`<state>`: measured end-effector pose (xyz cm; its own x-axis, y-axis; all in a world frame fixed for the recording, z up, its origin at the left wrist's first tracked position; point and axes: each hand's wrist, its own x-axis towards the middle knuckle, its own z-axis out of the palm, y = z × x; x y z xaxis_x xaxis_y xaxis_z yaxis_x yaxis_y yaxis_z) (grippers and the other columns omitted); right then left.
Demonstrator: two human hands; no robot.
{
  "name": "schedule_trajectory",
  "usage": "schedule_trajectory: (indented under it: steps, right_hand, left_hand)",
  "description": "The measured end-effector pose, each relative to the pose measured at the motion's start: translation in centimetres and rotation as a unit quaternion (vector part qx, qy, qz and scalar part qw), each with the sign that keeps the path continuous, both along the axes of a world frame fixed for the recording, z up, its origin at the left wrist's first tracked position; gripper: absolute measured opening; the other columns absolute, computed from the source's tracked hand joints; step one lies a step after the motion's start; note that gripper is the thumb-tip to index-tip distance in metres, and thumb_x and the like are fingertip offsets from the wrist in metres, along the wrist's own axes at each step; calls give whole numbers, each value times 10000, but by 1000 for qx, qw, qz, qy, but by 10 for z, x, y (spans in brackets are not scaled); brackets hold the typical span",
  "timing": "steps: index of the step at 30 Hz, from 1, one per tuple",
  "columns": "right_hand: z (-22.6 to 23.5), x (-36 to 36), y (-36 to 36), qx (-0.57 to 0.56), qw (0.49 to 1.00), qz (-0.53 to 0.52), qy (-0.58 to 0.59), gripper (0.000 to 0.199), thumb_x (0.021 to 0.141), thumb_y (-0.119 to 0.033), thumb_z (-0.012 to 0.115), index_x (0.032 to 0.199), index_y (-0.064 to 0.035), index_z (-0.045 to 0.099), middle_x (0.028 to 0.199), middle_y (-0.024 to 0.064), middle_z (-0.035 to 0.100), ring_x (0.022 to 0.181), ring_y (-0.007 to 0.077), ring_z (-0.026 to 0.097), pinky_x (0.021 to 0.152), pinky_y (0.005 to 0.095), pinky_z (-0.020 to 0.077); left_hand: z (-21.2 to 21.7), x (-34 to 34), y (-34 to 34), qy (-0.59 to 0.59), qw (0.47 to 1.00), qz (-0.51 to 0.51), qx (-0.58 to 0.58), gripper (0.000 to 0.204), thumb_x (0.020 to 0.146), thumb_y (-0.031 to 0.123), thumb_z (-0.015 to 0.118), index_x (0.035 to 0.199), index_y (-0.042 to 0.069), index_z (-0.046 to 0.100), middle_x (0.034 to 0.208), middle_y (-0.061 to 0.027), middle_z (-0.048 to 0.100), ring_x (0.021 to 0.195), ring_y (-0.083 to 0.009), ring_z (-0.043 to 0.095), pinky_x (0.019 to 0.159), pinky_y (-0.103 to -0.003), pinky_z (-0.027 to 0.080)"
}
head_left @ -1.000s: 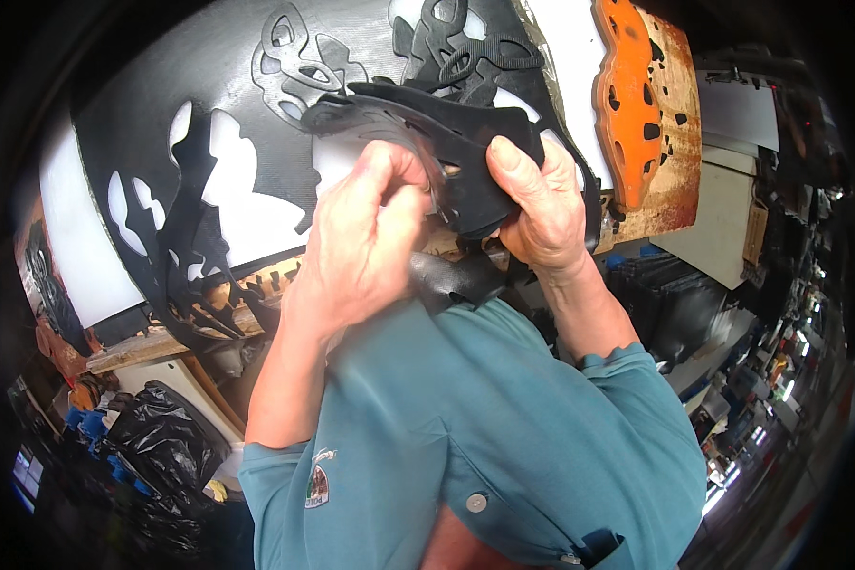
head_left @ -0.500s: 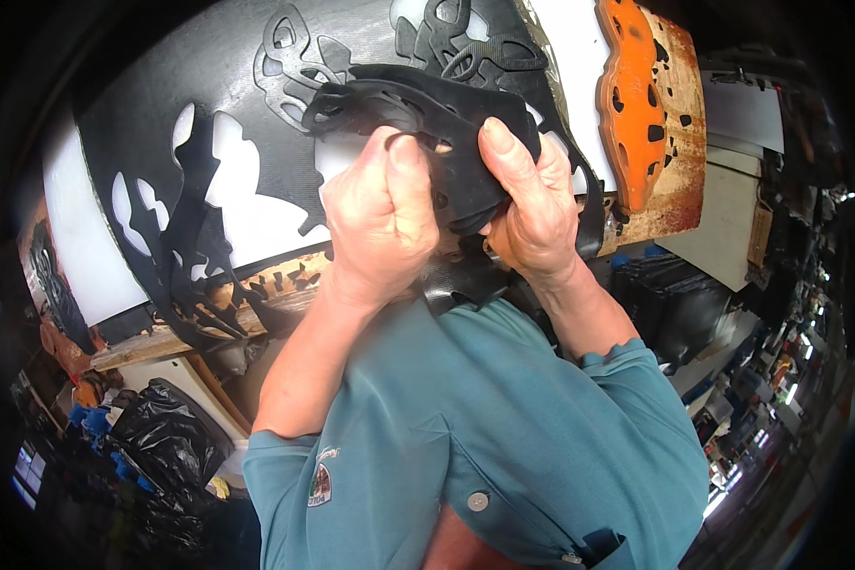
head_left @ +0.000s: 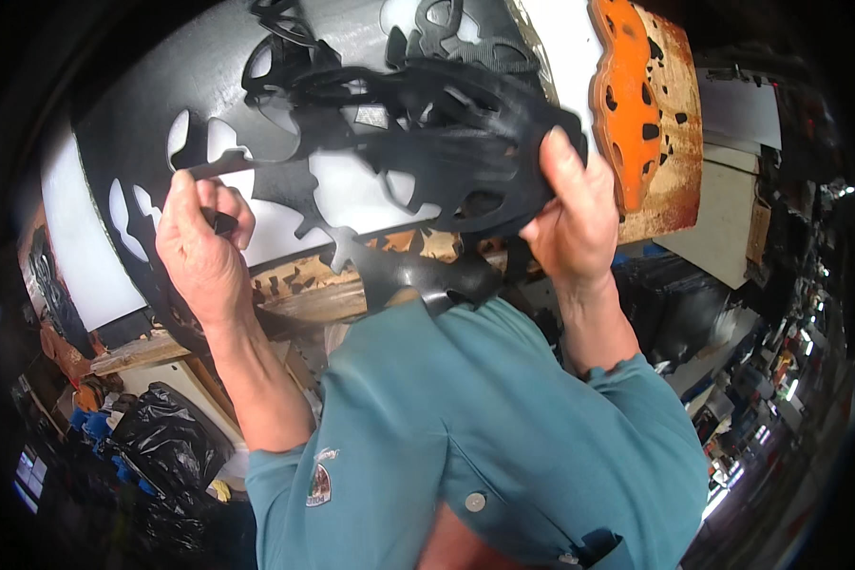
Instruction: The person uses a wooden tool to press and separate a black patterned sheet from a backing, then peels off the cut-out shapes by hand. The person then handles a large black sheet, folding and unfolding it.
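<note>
My right hand (head_left: pixel 579 214) grips the right end of a floppy bundle of black cut-out sheet pieces (head_left: pixel 465 157), thumb on top. The pieces have several oval and curved holes and spread leftward over the bench. Off to the left, my left hand (head_left: pixel 199 252) is closed, thumb against fingers, on the end of a thin black strip (head_left: pixel 242 161) that runs toward the bundle. A small dark bit also shows between its fingers. Beneath lies a large black sheet (head_left: pixel 161 71) with cut-out openings that show white below.
An orange die-like form (head_left: pixel 627 104) with dark holes rests at right on a worn wooden board (head_left: pixel 679 180). Black scraps lie along the bench's near edge. A black plastic bag (head_left: pixel 166 432) sits below at lower left. A white panel (head_left: pixel 85 228) borders the sheet's left side.
My left hand has moved left and slightly down, away from the right hand, drawing out a black strip. The crumpled bundle has spread open; my right hand has shifted slightly right.
</note>
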<state>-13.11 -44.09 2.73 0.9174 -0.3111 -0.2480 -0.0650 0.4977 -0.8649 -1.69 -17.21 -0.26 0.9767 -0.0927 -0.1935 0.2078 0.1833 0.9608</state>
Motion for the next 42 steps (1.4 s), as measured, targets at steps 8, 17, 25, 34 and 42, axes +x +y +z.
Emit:
schedule_trajectory:
  steps: [8, 17, 25, 34, 42]
  right_hand:
    - [-3, 8, 0, 70, 997, -20, -34, 339, 1126, -270, 532, 1161, 8, 723, 889, 78, 753, 586, 72, 617, 430, 208, 393]
    - [3, 5, 19, -38, 998, 23, -34, 263, 1093, -252, 610, 1054, -26, 739, 833, 21, 731, 528, 30, 534, 453, 202, 381]
    - [-5, 5, 23, -13, 998, 57, -33, 220, 1074, -221, 643, 1063, -28, 749, 839, 1, 716, 628, 23, 559, 533, 201, 415]
    - [-1, 5, 34, -82, 994, 59, -29, 241, 1054, -154, 673, 1193, 32, 739, 1001, 41, 754, 887, 75, 660, 774, 247, 548]
    - [-3, 4, 37, -178, 977, 97, -61, 245, 1047, -157, 686, 1192, 35, 731, 956, 28, 741, 856, 63, 647, 727, 236, 536]
  left_hand:
    - [5, -29, -12, -150, 950, -79, 261, 197, 1058, 43, 588, 1176, -20, 733, 1023, -105, 719, 896, -136, 671, 777, -265, 533]
    - [41, -57, -61, -302, 916, -147, 221, 423, 800, -12, 862, 1205, 4, 743, 1121, -164, 734, 987, -259, 716, 836, -337, 581]
    - [37, -55, -75, -268, 928, -175, 193, 356, 777, 7, 894, 1092, -34, 735, 1028, -156, 749, 862, -223, 733, 739, -310, 594]
    - [39, -44, -69, -124, 960, -213, 134, 144, 816, -59, 790, 943, -58, 724, 842, -74, 688, 728, -112, 635, 672, -241, 512]
    - [29, -50, -69, -32, 983, -150, 100, 87, 902, -92, 639, 905, -55, 717, 853, -46, 692, 759, -100, 638, 704, -232, 508]
